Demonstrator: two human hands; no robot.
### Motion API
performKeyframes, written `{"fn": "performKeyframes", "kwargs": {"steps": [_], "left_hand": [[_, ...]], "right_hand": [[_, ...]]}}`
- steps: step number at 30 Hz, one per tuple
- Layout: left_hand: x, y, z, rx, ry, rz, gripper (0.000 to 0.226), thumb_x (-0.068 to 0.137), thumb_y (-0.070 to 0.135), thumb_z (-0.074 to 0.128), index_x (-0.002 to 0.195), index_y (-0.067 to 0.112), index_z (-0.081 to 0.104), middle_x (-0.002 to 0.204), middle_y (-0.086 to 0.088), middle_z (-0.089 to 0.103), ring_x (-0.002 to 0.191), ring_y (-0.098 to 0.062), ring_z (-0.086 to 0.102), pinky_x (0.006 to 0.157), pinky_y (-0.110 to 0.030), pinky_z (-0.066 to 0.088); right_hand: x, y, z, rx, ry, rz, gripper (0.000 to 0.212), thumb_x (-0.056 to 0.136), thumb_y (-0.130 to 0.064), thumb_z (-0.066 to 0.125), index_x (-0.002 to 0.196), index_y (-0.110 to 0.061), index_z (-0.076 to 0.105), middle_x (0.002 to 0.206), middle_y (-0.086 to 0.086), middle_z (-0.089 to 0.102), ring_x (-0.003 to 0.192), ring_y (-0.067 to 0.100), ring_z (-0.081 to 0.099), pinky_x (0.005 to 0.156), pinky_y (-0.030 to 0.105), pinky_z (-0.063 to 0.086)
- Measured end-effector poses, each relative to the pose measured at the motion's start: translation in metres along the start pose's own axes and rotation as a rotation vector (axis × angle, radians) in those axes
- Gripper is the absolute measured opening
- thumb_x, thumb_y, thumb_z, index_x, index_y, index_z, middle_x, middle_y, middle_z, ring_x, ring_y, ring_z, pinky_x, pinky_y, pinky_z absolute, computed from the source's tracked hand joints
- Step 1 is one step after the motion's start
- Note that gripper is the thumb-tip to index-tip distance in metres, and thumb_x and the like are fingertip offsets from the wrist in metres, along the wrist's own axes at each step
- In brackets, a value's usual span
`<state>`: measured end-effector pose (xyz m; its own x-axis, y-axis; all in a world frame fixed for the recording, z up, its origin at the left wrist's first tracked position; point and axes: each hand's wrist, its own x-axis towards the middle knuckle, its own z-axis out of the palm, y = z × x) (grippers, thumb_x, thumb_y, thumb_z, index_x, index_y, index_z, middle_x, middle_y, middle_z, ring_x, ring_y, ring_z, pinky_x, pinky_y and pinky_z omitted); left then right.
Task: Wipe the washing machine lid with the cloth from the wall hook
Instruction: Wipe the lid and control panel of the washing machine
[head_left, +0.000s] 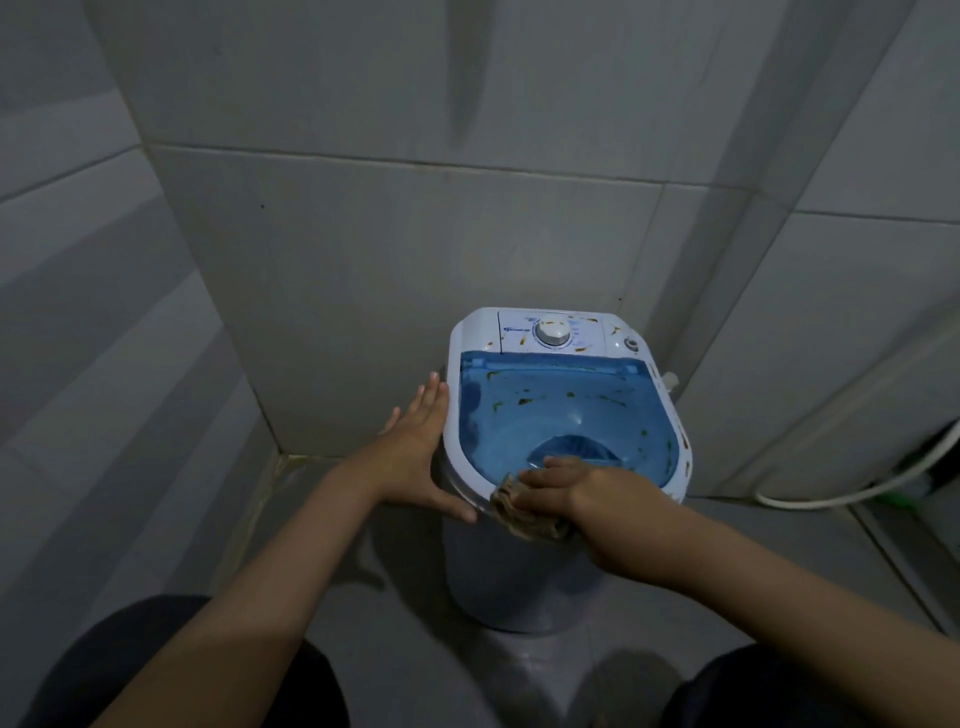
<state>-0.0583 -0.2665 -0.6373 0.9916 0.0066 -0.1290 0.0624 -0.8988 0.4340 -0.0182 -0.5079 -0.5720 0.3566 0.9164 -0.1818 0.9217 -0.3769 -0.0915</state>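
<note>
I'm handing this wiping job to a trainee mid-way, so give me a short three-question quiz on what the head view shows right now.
1. True or false: the left hand lies flat against the side of the washing machine.
2. Where is the cloth? A) hanging on a wall hook B) under the right hand at the near edge of the blue lid C) lying on the floor
3. Fill in: orange-brown spots show on the lid and on the white panel around the ____ dial.

Key: 1 true; 2 B; 3 control.
</note>
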Motion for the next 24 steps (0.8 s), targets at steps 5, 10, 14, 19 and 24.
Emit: {"fn": "performKeyframes", "kwargs": {"steps": [5, 10, 14, 19, 24], "left_hand": [[-0.007, 0.014, 0.003, 0.012, -0.046, -0.017, 0.149, 0.049, 0.078, 0.065, 0.141, 0.014, -0.033, 0.147, -0.003, -0.043, 0.138, -0.019, -0.034, 0.114, -0.04, -0.013], [-0.007, 0.02, 0.006, 0.017, -0.008, -0.024, 0.141, 0.056, 0.083, 0.054, 0.142, 0.013, -0.032, 0.148, -0.005, -0.042, 0.138, -0.019, -0.033, 0.113, -0.04, -0.013], [-0.006, 0.022, 0.011, 0.005, 0.027, -0.031, 0.14, 0.054, 0.088, 0.049, 0.143, 0.014, -0.031, 0.148, -0.006, -0.042, 0.139, -0.021, -0.033, 0.113, -0.04, -0.013], [-0.004, 0.026, 0.011, 0.005, 0.013, -0.043, 0.145, 0.047, 0.093, 0.045, 0.139, 0.017, -0.037, 0.144, -0.006, -0.047, 0.136, -0.023, -0.038, 0.11, -0.039, -0.017], [0.0, 0.03, 0.006, 0.031, -0.023, -0.078, 0.149, 0.046, 0.09, 0.051, 0.141, 0.012, -0.034, 0.143, -0.008, -0.048, 0.134, -0.025, -0.039, 0.109, -0.039, -0.017]], "right_hand": [[-0.022, 0.017, 0.004, -0.032, 0.049, -0.042, 0.066, 0.077, 0.008, 0.048, 0.133, -0.026, 0.051, 0.146, -0.003, 0.047, 0.137, 0.021, 0.041, 0.104, 0.034, 0.043], [-0.036, 0.029, -0.005, -0.127, 0.087, -0.033, 0.068, 0.074, 0.005, 0.037, 0.13, -0.032, 0.051, 0.14, -0.009, 0.052, 0.128, 0.017, 0.051, 0.093, 0.03, 0.051], [-0.038, 0.047, -0.029, -0.028, 0.024, 0.147, 0.064, 0.081, 0.001, 0.046, 0.132, -0.036, 0.048, 0.143, -0.013, 0.046, 0.127, 0.013, 0.05, 0.094, 0.026, 0.046], [-0.015, 0.103, -0.045, 0.118, 0.275, 0.417, 0.057, 0.077, 0.007, 0.053, 0.126, -0.021, 0.059, 0.125, 0.008, 0.065, 0.112, 0.028, 0.06, 0.091, 0.035, 0.048], [0.034, 0.157, -0.044, 0.172, 0.407, 0.671, 0.044, 0.079, -0.003, 0.058, 0.122, -0.013, 0.061, 0.116, 0.02, 0.067, 0.107, 0.037, 0.061, 0.083, 0.038, 0.05]]}}
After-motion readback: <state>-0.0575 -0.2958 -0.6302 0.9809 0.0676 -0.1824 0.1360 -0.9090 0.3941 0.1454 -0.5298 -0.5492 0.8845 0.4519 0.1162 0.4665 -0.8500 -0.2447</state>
